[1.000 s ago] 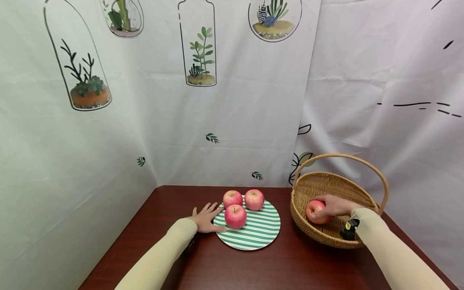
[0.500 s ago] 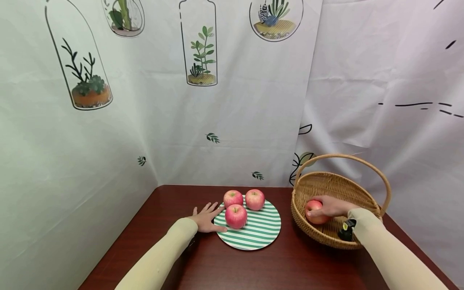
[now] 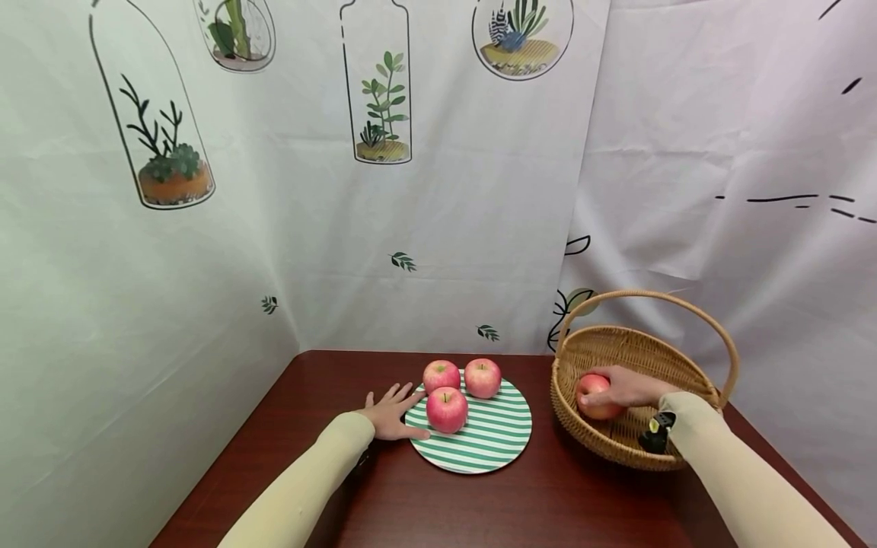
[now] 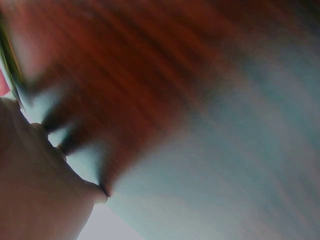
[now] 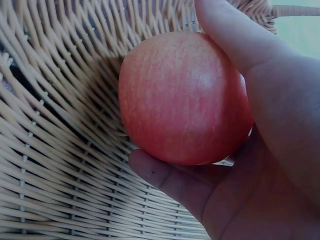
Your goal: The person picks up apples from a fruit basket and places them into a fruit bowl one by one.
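Note:
Inside the wicker basket [image 3: 620, 340], my right hand [image 3: 625, 387] grips a red apple [image 5: 180, 100] between thumb and fingers, close to the woven wall in the right wrist view. My left hand [image 3: 389, 418] lies with fingers spread at the left edge of a round green-and-white striped placemat [image 3: 489, 441], its thumb reaching over the rim. Grouped on the placemat's left and back are a front apple [image 3: 448, 409], a back-left apple [image 3: 441, 375] and a back-right apple [image 3: 483, 378]. The left wrist view is blurred, showing fingers [image 4: 92, 192] against the dark tabletop.
The basket's tall arched handle [image 3: 647, 294] rises over the right arm. A dark red-brown table [image 3: 521, 502] carries everything. White cloth [image 3: 425, 205] printed with plants hangs behind and along both sides. A black wrist device [image 3: 656, 435] sits at the right cuff.
My right hand and the apple it grips have shifted slightly left inside the basket. The left hand and the apples on the placemat stay in place.

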Motion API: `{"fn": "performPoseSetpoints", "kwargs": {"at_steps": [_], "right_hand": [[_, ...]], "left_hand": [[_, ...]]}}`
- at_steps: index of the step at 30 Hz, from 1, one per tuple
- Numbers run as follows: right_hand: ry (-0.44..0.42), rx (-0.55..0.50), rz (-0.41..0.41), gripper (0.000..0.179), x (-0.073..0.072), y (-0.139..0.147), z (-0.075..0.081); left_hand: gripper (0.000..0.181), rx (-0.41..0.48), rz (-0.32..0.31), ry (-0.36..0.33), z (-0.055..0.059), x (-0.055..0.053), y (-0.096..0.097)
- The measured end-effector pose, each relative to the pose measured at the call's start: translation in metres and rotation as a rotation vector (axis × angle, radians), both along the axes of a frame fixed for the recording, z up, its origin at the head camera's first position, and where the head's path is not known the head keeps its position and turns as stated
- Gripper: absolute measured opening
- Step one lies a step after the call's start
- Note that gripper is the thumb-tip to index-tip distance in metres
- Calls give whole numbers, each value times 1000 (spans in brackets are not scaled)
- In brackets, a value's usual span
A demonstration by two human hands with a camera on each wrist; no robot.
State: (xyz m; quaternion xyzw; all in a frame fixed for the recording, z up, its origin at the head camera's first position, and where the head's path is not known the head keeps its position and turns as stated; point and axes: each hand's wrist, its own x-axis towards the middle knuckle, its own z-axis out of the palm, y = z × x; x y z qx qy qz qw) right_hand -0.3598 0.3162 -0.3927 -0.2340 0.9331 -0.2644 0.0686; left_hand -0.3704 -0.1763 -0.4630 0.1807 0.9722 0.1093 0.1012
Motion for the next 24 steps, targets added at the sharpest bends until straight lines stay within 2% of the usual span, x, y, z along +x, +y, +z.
{"fn": "performPoseSetpoints", "kwargs": {"at_steps": [5,9,15,19,24], "right_hand": [[20,1,19,55,-1,2,7],[-1,-33,25,51,-2,3,13],[-23,-58,-8,57,1,3,20],[13,-43,-21,58,3,3,27],[79,-23,-15,56,6,3,36]], "left_hand": [[101,-10,1,4,0,0,1],[100,-5,4,0,0,0,1],[101,-9,-1,-2,-1,1,0],[104,-5,-10,1,-3,-1,-1],[108,1,-9,-1,-11,-9,-4]]}}
